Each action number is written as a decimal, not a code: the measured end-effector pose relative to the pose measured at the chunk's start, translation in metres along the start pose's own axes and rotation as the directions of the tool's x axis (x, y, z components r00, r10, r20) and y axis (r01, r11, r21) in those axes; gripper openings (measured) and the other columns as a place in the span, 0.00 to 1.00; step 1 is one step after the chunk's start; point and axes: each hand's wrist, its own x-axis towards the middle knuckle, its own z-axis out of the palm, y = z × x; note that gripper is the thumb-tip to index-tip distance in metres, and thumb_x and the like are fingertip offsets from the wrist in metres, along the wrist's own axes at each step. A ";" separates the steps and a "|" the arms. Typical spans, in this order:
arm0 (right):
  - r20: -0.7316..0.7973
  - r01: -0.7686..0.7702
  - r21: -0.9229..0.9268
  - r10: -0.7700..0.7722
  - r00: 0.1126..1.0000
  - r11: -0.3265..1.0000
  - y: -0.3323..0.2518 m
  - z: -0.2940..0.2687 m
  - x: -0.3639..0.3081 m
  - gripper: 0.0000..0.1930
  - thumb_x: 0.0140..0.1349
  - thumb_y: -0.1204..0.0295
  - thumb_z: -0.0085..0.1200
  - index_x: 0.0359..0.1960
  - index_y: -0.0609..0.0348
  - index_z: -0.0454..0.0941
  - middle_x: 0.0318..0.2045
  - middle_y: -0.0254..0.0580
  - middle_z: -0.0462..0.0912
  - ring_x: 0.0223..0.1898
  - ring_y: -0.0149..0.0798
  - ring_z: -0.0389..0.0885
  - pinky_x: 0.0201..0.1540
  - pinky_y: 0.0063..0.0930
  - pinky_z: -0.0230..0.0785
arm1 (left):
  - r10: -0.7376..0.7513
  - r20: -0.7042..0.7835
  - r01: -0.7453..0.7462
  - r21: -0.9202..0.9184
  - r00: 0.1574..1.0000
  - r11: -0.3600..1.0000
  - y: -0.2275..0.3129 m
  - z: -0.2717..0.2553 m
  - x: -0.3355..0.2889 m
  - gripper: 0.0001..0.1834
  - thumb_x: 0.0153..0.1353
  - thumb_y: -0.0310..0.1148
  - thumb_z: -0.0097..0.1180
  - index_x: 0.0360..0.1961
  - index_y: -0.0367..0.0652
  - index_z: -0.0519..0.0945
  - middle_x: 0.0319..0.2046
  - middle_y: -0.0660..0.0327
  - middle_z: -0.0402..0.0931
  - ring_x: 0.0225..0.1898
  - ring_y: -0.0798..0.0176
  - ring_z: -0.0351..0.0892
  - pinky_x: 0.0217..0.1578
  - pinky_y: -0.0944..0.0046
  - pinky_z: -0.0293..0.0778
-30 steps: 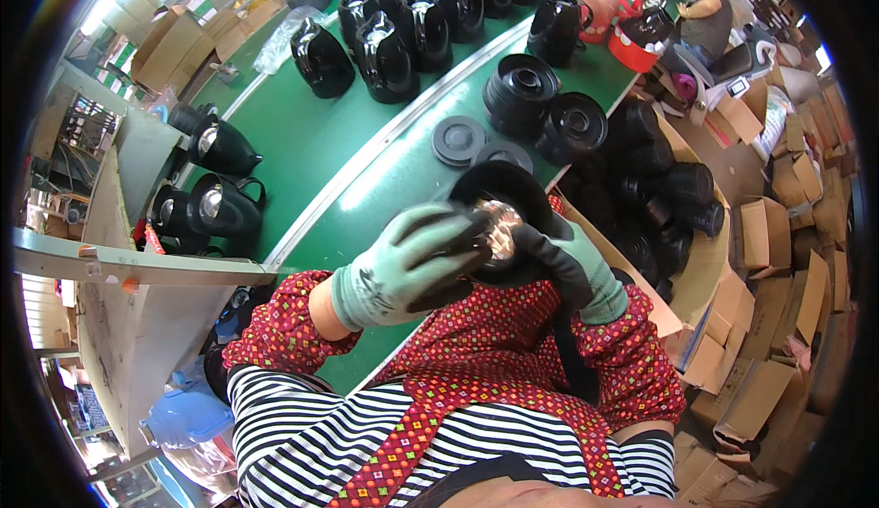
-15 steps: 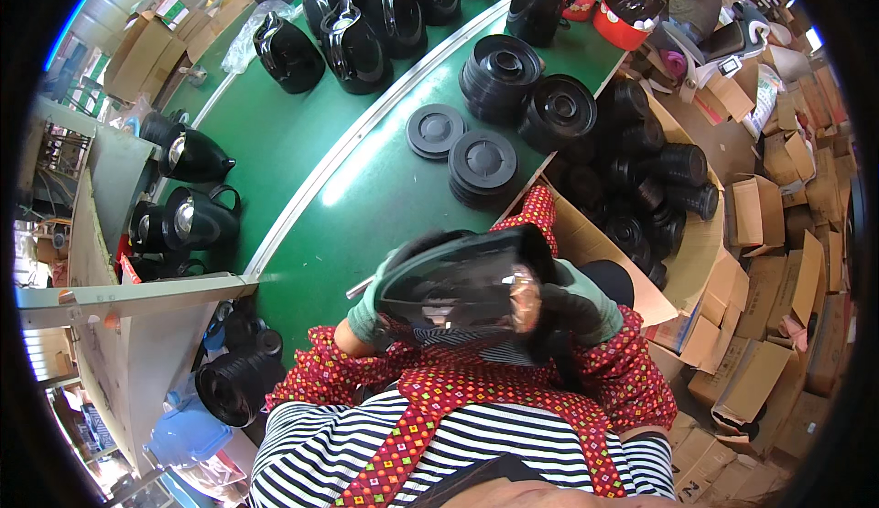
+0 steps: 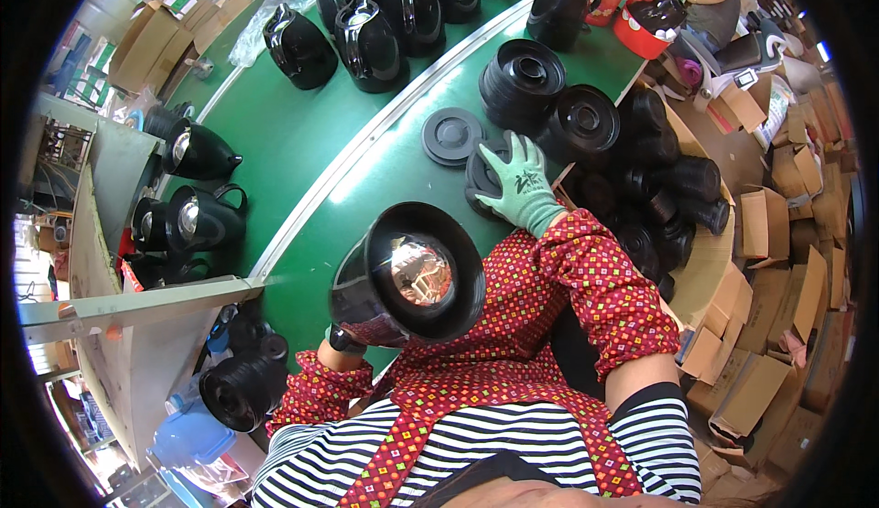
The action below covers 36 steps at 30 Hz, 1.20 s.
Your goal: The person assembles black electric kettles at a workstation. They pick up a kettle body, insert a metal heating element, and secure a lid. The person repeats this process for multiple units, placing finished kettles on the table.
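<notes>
A glossy black vacuum jug (image 3: 352,288) is tipped so that its wide round opening faces up, showing a shiny mirrored inside. My left hand (image 3: 335,336) holds it from below on the left and is mostly hidden behind it. My right hand (image 3: 526,186), in a pale green glove, rests on a small stack of black round discs (image 3: 476,178), fingers and thumb spread over the top one. Beside it on the green table (image 3: 394,174) lies another flat black ridged disc (image 3: 451,135).
Stacks of black rings (image 3: 517,87) stand beyond my right hand. At the right, a cardboard box (image 3: 723,233) holds many black parts. Several black jugs (image 3: 371,46) stand behind a pale rail (image 3: 362,142); more are at left. A person (image 3: 714,5) is at the far right.
The jug has turned from lying sideways between both hands to showing its round opening. My right hand has left it and reached forward onto the disc stack.
</notes>
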 end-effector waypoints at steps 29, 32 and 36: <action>0.112 -0.073 0.990 0.374 0.920 -0.116 -0.026 -0.144 -0.219 0.35 0.82 0.47 0.41 0.76 0.65 0.65 0.75 0.53 0.66 0.72 0.43 0.69 0.75 0.31 0.59 | 0.510 0.182 -0.465 0.726 0.841 0.507 0.059 0.134 0.047 0.53 0.49 0.41 0.82 0.71 0.28 0.69 0.59 0.38 0.81 0.49 0.51 0.89 0.55 0.55 0.83; 0.401 -0.321 0.869 0.154 0.903 -0.377 -0.008 -0.154 -0.224 0.36 0.83 0.45 0.34 0.78 0.63 0.61 0.73 0.49 0.70 0.70 0.40 0.71 0.74 0.30 0.62 | 0.536 0.460 -0.638 0.743 0.708 0.203 0.066 0.115 0.055 0.45 0.64 0.37 0.73 0.76 0.28 0.64 0.68 0.40 0.73 0.54 0.51 0.87 0.58 0.54 0.83; 0.101 -0.109 0.978 0.050 0.994 0.181 0.013 -0.186 -0.238 0.43 0.79 0.41 0.38 0.81 0.64 0.53 0.77 0.54 0.61 0.75 0.45 0.64 0.77 0.37 0.56 | 0.308 0.156 -0.344 0.503 0.939 0.793 0.062 0.123 0.060 0.48 0.61 0.43 0.75 0.75 0.29 0.66 0.67 0.44 0.75 0.61 0.53 0.82 0.62 0.54 0.79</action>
